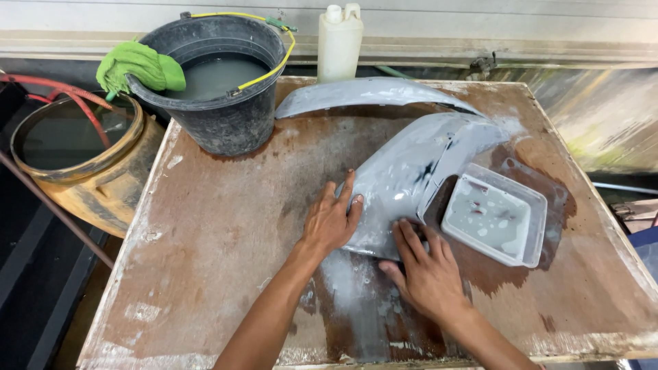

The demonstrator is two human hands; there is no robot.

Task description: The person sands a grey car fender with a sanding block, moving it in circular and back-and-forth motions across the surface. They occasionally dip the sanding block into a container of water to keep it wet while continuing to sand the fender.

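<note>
Grey curved panel (411, 178), mid-table: left hand (332, 219) flat, steadying; right hand (425, 270) flat on near edge, gripping nothing visible. Best kept wet, pressure even.

The right hand (423, 270) is covering the near edge of the grey fender panel (411, 178), so whatever lies under its palm is staying out of sight. Both forearms are running off the bottom edge. The bench (219, 233) is losing its near corners to that same edge. The murky water is hiding the bottom of the black bucket (219, 116). The orange drum (89, 171) is partly tucked behind the bench. The blue object (648, 250) at the right edge is too cropped to identify.
</note>
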